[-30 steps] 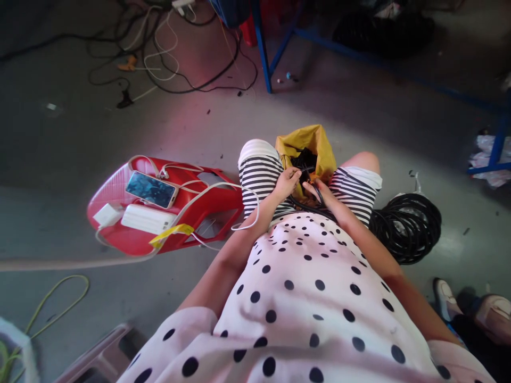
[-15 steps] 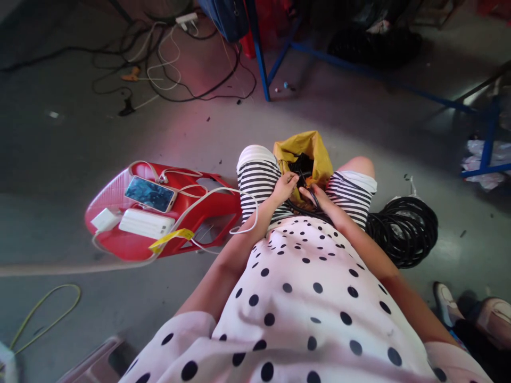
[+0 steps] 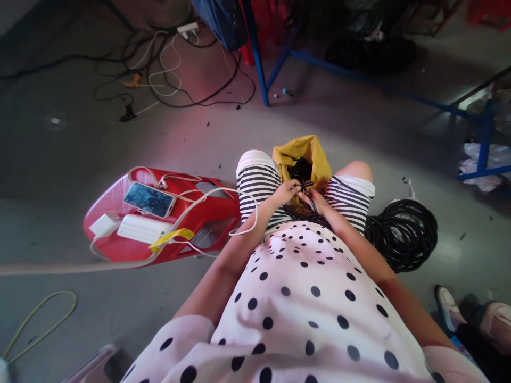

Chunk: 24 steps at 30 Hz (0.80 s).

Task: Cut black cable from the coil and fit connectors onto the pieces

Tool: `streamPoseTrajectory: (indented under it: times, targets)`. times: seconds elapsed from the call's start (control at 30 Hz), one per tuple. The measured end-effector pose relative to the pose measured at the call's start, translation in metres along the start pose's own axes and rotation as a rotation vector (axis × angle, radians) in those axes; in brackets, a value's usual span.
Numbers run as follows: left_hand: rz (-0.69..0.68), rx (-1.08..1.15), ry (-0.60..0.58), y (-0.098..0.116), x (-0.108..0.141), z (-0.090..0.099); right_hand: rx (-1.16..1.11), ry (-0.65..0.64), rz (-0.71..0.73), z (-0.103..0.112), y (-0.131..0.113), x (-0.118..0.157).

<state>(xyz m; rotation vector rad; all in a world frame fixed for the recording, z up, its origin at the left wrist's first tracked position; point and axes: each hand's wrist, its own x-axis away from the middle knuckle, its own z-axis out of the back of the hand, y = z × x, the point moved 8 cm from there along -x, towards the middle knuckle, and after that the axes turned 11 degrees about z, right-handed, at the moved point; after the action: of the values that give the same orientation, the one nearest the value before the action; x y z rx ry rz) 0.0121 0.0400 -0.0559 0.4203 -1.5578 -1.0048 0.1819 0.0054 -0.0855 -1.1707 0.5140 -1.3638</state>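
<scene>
Between my knees stands an open yellow bag [image 3: 321, 159] with small black pieces [image 3: 300, 169] inside. My left hand [image 3: 288, 192] is closed at the bag's near edge, its fingertips pinched at a small dark part that I cannot make out. Close beside it, my right hand [image 3: 315, 200] is closed round a black cable [image 3: 312, 207], whose end points up toward the left fingertips. The cable runs across my lap. A large coil of black cable [image 3: 403, 234] lies on the floor to my right.
On my left a red plastic stool [image 3: 207, 213] carries a phone [image 3: 148, 199], a white power bank [image 3: 143, 229] and a white charger [image 3: 104, 225]. Cords and a power strip [image 3: 187, 29] lie on the floor ahead. A blue metal frame [image 3: 259, 69] stands in front. Another person's shoes [image 3: 449, 306] are at right.
The view has tilted slightly, so everything sits a little lower. My left fingertips have shifted nearer the cable end, and a short black piece shows more plainly above my hands.
</scene>
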Motion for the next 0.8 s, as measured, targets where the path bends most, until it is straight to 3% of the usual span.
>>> streamPoseTrajectory:
  times: [0.17,0.37,0.5,0.67,0.8]
  targets:
    - [0.047,0.052,-0.014,0.0,0.0,-0.002,0.053,-0.039,-0.033,-0.002,0.001,0.0]
    - [0.089,0.125,0.01,0.006,0.004,0.0,0.088,0.05,0.005,-0.001,0.003,-0.005]
    - [0.09,0.128,0.035,0.009,0.004,0.001,0.051,0.037,0.01,0.0,0.005,-0.007]
    - [0.1,0.063,-0.044,0.006,0.001,-0.005,-0.012,-0.011,0.001,0.001,0.006,-0.012]
    - [0.097,0.133,-0.034,0.003,-0.003,-0.004,0.013,0.038,-0.022,0.003,0.008,-0.013]
